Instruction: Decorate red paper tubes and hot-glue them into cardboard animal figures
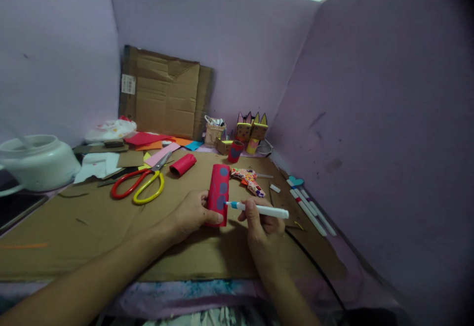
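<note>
- Spotting scissors left, flowery glue gun just right!
- Showing bluish spots down red tube!
- Clamping tube in left hand, pinching marker in right hand!

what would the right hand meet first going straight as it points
Likely the red tube in the left hand; the marker in the right hand points at its lowest blue spot, contact unclear.

On the mat before you, the scissors lie left of the roll, and the glue gun right of it. Spare markers lie farther right, by the side wall. To your far left is the pot; behind the papers, cardboard leans on the back wall, left of the cup.
</note>
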Available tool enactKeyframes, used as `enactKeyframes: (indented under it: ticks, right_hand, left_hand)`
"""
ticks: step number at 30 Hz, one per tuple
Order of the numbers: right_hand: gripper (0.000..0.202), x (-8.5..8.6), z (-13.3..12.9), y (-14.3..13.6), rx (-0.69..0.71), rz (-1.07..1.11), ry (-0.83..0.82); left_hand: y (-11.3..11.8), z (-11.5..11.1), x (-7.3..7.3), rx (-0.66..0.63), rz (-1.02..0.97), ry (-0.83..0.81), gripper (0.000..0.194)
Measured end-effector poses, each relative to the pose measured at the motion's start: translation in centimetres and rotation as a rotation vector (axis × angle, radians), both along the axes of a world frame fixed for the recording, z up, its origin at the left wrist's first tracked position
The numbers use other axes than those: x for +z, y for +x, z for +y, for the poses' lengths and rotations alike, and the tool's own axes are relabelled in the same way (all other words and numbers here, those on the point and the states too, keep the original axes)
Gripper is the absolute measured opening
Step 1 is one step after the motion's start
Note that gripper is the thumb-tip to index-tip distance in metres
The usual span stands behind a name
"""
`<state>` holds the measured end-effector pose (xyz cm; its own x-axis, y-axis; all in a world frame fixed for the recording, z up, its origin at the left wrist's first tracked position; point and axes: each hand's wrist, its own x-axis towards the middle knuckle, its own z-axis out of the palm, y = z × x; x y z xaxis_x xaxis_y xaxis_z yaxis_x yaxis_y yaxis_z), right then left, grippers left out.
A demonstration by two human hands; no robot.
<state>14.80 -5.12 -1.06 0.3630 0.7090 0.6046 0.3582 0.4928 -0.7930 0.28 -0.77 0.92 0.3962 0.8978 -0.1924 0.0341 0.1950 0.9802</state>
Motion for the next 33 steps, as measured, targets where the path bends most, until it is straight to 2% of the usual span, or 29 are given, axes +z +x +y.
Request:
enactKeyframes:
  ticks: [12, 17, 33]
  right_hand:
    - [0.029, -0.12, -0.02, -0.07, 0.003, -0.004, -0.003]
    - [0.027, -0.1, 0.03, -0.23, -0.016, 0.058, 0.014]
    - [0.027, -0.39, 0.1, 0.06, -0.018, -0.004, -0.005]
  left_hand:
    - [0.03, 0.02, -0.03, -0.003, 0.006, 0.004, 0.034]
    - [-0.08, 0.03, -0.21, -0.007, 0.011, 0.011, 0.033]
    - [0.01, 0.08, -0.15, -0.003, 0.003, -0.004, 0.035]
